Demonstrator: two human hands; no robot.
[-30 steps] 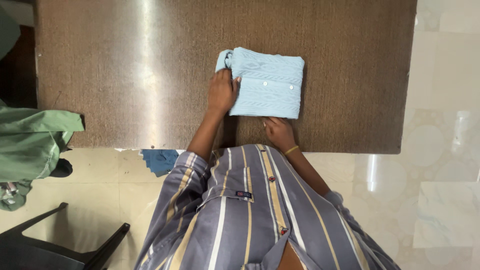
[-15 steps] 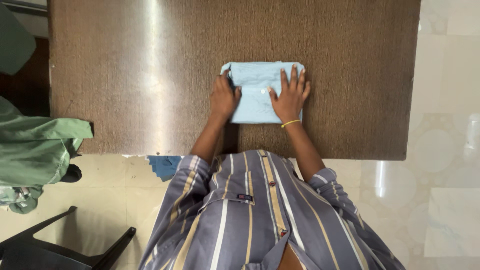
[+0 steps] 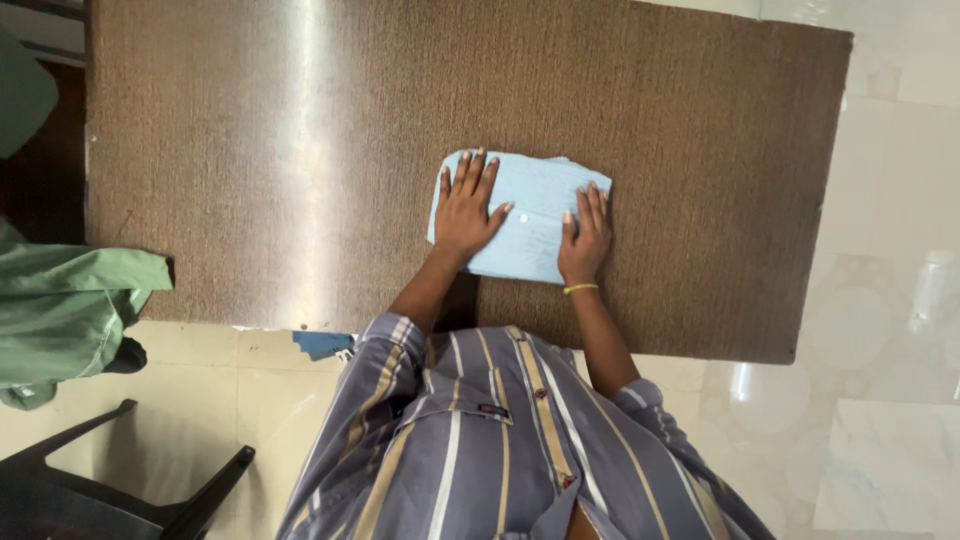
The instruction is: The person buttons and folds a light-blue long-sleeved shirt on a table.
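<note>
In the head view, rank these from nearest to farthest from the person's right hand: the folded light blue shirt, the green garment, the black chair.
1. Folded light blue shirt: directly under the right hand, mid-table.
2. Green garment: far left, at the table's near-left corner.
3. Black chair: bottom left corner, on the floor.

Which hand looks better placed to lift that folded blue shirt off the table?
Probably the right hand: it lies by the edge of the folded blue shirt nearest the person. The left hand lies flat across the shirt's top, pressing it down.
</note>
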